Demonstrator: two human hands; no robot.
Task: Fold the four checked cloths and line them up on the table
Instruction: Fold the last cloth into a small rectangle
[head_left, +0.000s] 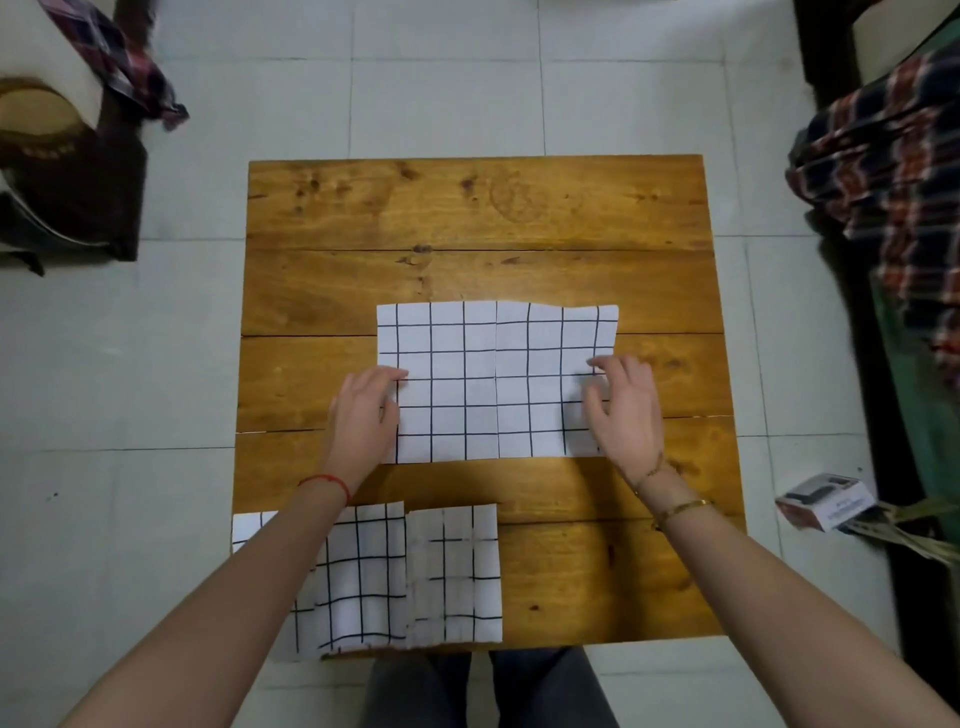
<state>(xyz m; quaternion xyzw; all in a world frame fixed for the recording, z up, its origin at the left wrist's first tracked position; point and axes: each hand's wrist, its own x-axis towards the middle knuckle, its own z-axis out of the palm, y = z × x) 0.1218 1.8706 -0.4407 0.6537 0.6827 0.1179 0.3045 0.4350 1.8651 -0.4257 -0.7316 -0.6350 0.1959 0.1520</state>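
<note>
the wooden surface is seen from above, with most of its far half bare. on it, near the middle, a checked cloth is laid flat as a wide rectangle; its long axis runs left to right, parallel to the near edge of the surface, and its far edge is slightly wavy toward the right. it appears to be folded once at most, so further folds are judged to be needed.

at the near left corner two more checked cloths are set side by side and touching. the left one is the larger, partly hidden under the left forearm and hanging a little past the left and near edges of the surface; the right one is narrower, its long axis pointing away from the person. both look folded and the start of a row is judged to be formed.

a fourth cloth is not seen on the surface, so roughly half the task is judged done: the middle cloth is to be finished and placed, and a fourth fetched.

the left hand is laid on the middle cloth's left edge, fingers fairly straight and pressing it down. the right hand is held over the right edge with loosely curved, spread fingers; no grip on the cloth is seen.
</note>
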